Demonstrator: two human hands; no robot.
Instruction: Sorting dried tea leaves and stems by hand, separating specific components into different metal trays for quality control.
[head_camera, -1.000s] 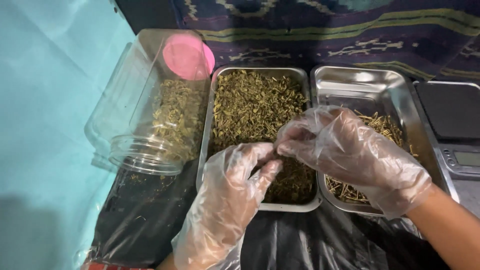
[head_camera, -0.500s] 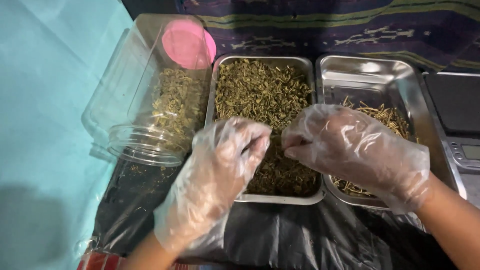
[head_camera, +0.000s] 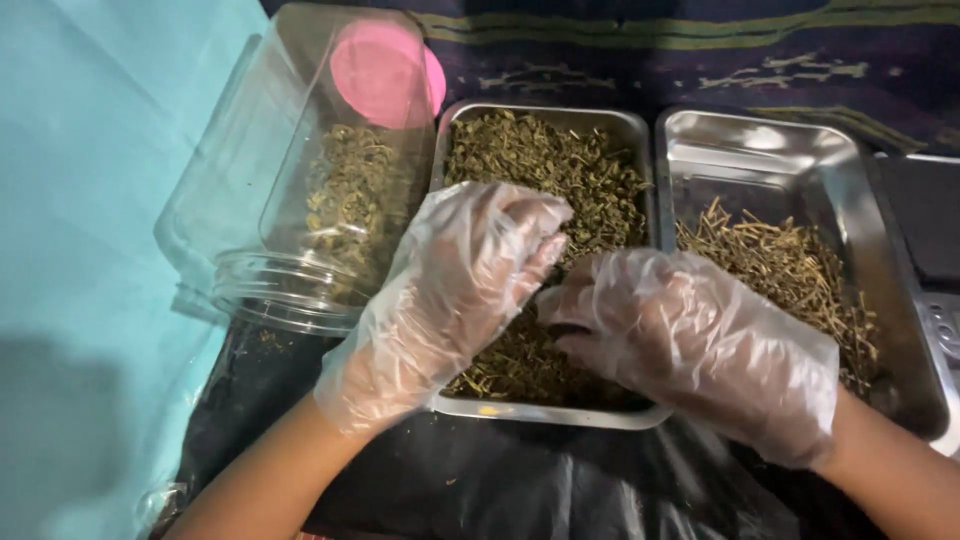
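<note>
Head view, looking down. A counter covered with black plastic sheeting fills the lower centre of the frame; a plain turquoise surface takes up the left side, and a dark woven cloth with green and pale bands runs across the top edge.

At centre stands a rectangular stainless-steel tray holding dried green-brown herb pieces. Just beside it, to the right, a second steel tray holds a loose heap of pale brown stalks in its lower half. At the right edge part of a dark digital scale shows.

In the upper left a clear plastic jar lies tilted on its side, its mouth toward the lower left, with some of the herb inside and a pink round lid at its far end.

The left hand and right hand, both in thin clear disposable gloves, are over the near half of the centre tray, fingertips meeting above the herb. Each grip is narrow, fingers pinched together; what they pinch cannot be told.
</note>
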